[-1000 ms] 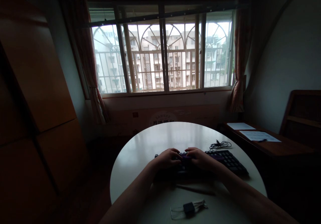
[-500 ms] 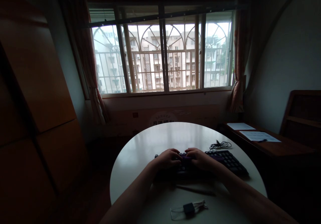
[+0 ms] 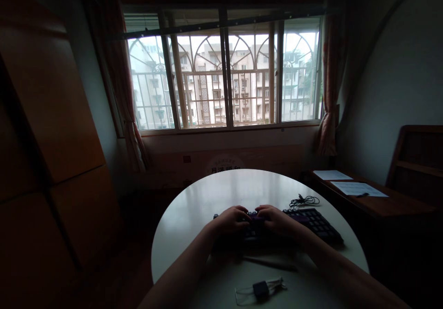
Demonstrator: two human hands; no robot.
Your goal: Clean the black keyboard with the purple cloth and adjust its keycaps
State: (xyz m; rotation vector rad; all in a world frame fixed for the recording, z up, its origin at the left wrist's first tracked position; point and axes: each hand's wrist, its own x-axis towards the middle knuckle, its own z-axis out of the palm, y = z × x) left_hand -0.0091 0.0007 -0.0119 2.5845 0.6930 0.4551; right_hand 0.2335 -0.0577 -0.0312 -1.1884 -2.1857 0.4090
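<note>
A dark keyboard point(image 3: 321, 226) with some purple keys lies across the round white table. My left hand point(image 3: 231, 219) rests on its left part, fingers bent and apart, with the tips at the purple keys. From the other side my right hand point(image 3: 275, 217) reaches to the same spot, its fingers curved and spread over the keys. The fingertips of both hands nearly meet; whether a small keycap lies between them is too dark to tell. In front of the keyboard is a long, thin dark tool point(image 3: 272, 264). Nearer still lies a wire keycap puller point(image 3: 261, 289) with a dark block handle.
A coiled black cable point(image 3: 304, 201) sits behind the keyboard on the white table point(image 3: 194, 207). Printed sheets point(image 3: 358, 189) lie on a brown wooden surface at the right. A tall wooden cabinet point(image 3: 69, 115) stands at the left, and a barred window point(image 3: 224, 83) is ahead.
Both hands stay at the same place on the keyboard, with only a slight shift of the fingers. The objects on the table have not moved.
</note>
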